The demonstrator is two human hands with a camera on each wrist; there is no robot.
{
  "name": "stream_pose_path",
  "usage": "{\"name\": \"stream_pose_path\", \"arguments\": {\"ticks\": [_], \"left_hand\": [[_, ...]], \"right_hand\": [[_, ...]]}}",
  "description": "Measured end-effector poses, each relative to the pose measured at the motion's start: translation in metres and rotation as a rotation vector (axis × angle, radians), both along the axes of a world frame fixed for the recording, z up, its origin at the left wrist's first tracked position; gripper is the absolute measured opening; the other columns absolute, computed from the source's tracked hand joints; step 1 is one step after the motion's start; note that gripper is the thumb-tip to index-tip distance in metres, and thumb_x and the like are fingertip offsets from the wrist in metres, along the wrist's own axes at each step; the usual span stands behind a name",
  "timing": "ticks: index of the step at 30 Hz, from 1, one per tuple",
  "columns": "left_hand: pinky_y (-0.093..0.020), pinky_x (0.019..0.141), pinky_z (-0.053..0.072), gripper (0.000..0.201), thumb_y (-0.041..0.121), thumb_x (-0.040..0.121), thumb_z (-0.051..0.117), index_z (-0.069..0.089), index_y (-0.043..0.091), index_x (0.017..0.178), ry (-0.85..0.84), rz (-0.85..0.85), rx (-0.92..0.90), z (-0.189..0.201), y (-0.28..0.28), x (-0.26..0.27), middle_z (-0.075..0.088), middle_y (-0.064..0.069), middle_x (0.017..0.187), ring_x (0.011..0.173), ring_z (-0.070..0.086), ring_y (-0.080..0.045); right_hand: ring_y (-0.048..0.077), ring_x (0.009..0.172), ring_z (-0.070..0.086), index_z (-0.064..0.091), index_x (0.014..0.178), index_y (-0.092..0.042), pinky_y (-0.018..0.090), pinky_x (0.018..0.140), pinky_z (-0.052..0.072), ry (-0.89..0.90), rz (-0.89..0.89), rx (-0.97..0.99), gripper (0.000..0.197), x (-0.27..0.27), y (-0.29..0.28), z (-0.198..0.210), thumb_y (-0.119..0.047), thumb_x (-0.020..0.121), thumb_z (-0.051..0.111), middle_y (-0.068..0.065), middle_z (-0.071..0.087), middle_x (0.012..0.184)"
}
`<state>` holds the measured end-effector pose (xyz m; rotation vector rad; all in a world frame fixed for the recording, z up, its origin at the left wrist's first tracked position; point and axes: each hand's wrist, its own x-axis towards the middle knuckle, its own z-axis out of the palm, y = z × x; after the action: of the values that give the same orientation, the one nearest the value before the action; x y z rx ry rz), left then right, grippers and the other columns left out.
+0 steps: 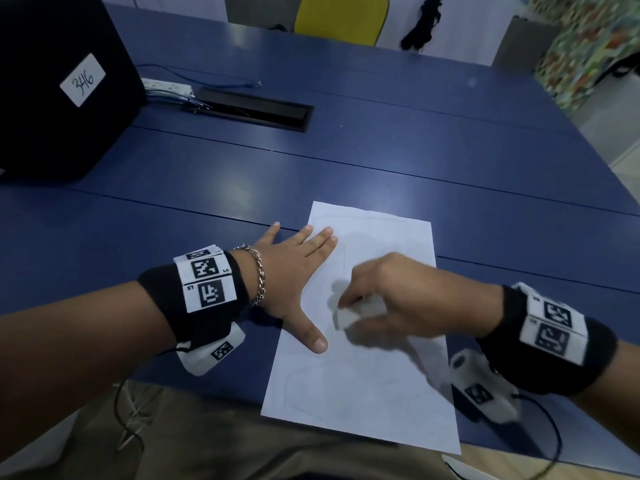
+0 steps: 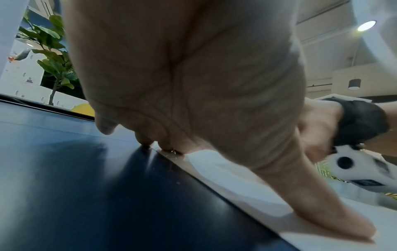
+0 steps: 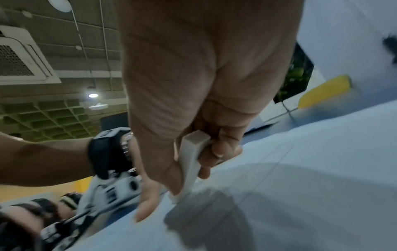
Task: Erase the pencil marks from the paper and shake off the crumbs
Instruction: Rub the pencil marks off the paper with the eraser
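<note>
A white sheet of paper (image 1: 377,382) with faint pencil lines lies on the blue table near its front edge. My left hand (image 1: 294,268) lies flat with spread fingers on the paper's left edge, thumb (image 2: 335,219) pressed on the sheet (image 2: 236,180). My right hand (image 1: 377,299) pinches a white eraser (image 1: 344,318) and holds its lower end on the paper's middle; it is motion-blurred. In the right wrist view the eraser (image 3: 192,163) stands between thumb and fingers, its tip on the paper (image 3: 300,195).
A black case (image 1: 59,95) with a "346" label stands at the back left of the blue table (image 1: 450,161). Beside it are a white power strip (image 1: 166,86) and a black cable slot (image 1: 252,107). A yellow chair (image 1: 341,17) stands behind the table.
</note>
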<state>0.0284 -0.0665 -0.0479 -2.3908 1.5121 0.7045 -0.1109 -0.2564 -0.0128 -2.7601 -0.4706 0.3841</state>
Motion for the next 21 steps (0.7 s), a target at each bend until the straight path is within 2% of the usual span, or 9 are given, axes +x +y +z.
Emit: {"name": "stream_pose_path", "arguments": {"ticks": [2,3,6,9,13,16,21], "left_hand": [[-0.067,0.124,-0.01,0.168,0.109,0.044,0.054,-0.03,0.022,0.16,0.001,-0.005,0.001,0.001,-0.001,0.0,-0.037,0.008,0.168,0.156,-0.03,-0.018],[-0.066,0.124,-0.01,0.167,0.109,0.045,0.054,-0.03,0.022,0.16,0.002,-0.006,-0.001,0.001,0.0,0.0,-0.037,0.008,0.168,0.156,-0.031,-0.018],[-0.066,0.124,-0.012,0.166,0.109,0.045,0.054,-0.03,0.023,0.16,0.0,-0.016,-0.008,0.001,0.001,0.001,-0.036,0.009,0.168,0.156,-0.031,-0.018],[-0.065,0.124,-0.013,0.162,0.107,0.049,0.055,-0.027,0.025,0.162,0.031,-0.017,-0.037,0.001,0.002,0.004,-0.033,0.01,0.169,0.157,-0.029,-0.017],[-0.052,0.129,0.003,0.148,0.097,0.063,0.064,-0.013,0.025,0.166,0.063,-0.007,-0.123,0.009,0.003,0.016,-0.01,0.01,0.176,0.161,-0.007,-0.015],[-0.047,0.127,0.001,0.14,0.094,0.064,0.065,-0.01,0.035,0.167,0.04,-0.017,-0.095,0.01,0.006,0.024,-0.018,0.007,0.174,0.161,-0.009,-0.015],[-0.053,0.13,-0.003,0.143,0.097,0.06,0.063,-0.014,0.038,0.165,0.05,-0.022,-0.061,0.004,0.006,0.03,-0.024,0.01,0.173,0.16,-0.017,-0.014]], "right_hand": [[-0.002,0.088,0.053,0.074,0.121,-0.029,0.008,0.078,0.039,0.047,0.04,0.022,0.038,-0.01,0.001,0.0,-0.051,0.09,0.072,-0.015,0.066,0.104],[-0.001,0.09,0.054,0.073,0.121,-0.029,0.007,0.078,0.039,0.026,0.018,0.038,0.038,-0.012,-0.002,0.002,-0.051,0.09,0.072,-0.015,0.066,0.105],[0.001,0.094,0.06,0.075,0.117,-0.032,0.015,0.082,0.047,-0.082,-0.154,0.082,0.031,-0.017,-0.021,0.005,-0.044,0.088,0.074,-0.017,0.067,0.102],[0.004,0.093,0.062,0.074,0.112,-0.033,0.023,0.081,0.051,-0.077,-0.268,0.024,0.026,-0.028,-0.029,0.004,-0.042,0.088,0.073,-0.017,0.066,0.1],[0.004,0.087,0.06,0.073,0.107,-0.031,0.015,0.075,0.046,-0.065,-0.286,0.008,0.021,-0.037,-0.027,-0.001,-0.04,0.088,0.073,-0.018,0.062,0.096],[0.003,0.085,0.059,0.072,0.101,-0.03,0.015,0.074,0.045,-0.074,-0.282,-0.003,0.016,-0.037,-0.028,-0.001,-0.038,0.088,0.074,-0.018,0.062,0.093],[0.006,0.089,0.061,0.071,0.102,-0.03,0.025,0.078,0.05,-0.049,-0.293,-0.003,0.016,-0.039,-0.027,-0.001,-0.038,0.088,0.073,-0.016,0.066,0.095]]}}
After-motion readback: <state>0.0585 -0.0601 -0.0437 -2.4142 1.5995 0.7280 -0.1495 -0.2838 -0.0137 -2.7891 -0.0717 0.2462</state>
